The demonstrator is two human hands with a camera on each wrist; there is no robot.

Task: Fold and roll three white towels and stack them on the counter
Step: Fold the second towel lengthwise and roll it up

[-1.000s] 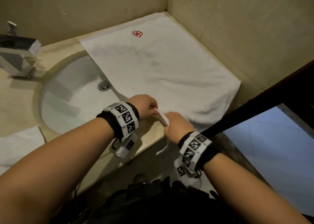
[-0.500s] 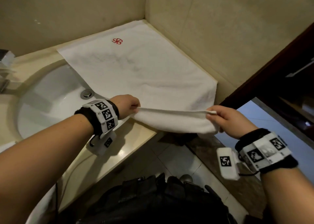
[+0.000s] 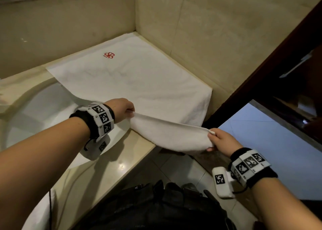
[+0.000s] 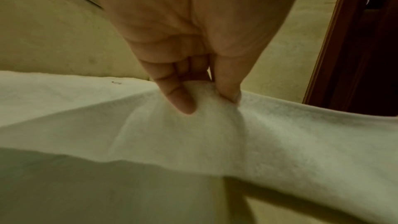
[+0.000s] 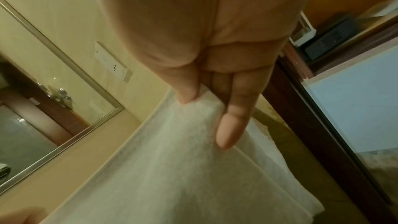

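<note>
A white towel [image 3: 132, 83] lies spread on the tabletop [image 3: 111, 161], its far end with a red emblem [image 3: 109, 55] toward 12 o'clock against the corner walls, its near edge lifted off the tabletop's front edge. The left hand [image 3: 122, 108] pinches one end of that near edge between thumb and curled fingers [image 4: 178, 98], at about 9 o'clock from the towel's middle; the right hand [image 3: 222, 140] pinches the other end at about 4 o'clock, out past the tabletop and over the floor, thumb on top and fingers [image 5: 232, 125] beneath. The edge is stretched between them and sags in a shallow belly. The towel's left side overlaps the sink [image 3: 43, 111] at 9 o'clock. Judging from this, the first fold is just starting and no rolled towel shows yet. The risks look plain: both grips are thin pinches on a soft hem, so a tug could slip one corner free and drop that end to the floor; carrying the edge forward unevenly would give a skewed fold; and dragging could pull the left side deeper into the sink, where it may get wet.
</note>
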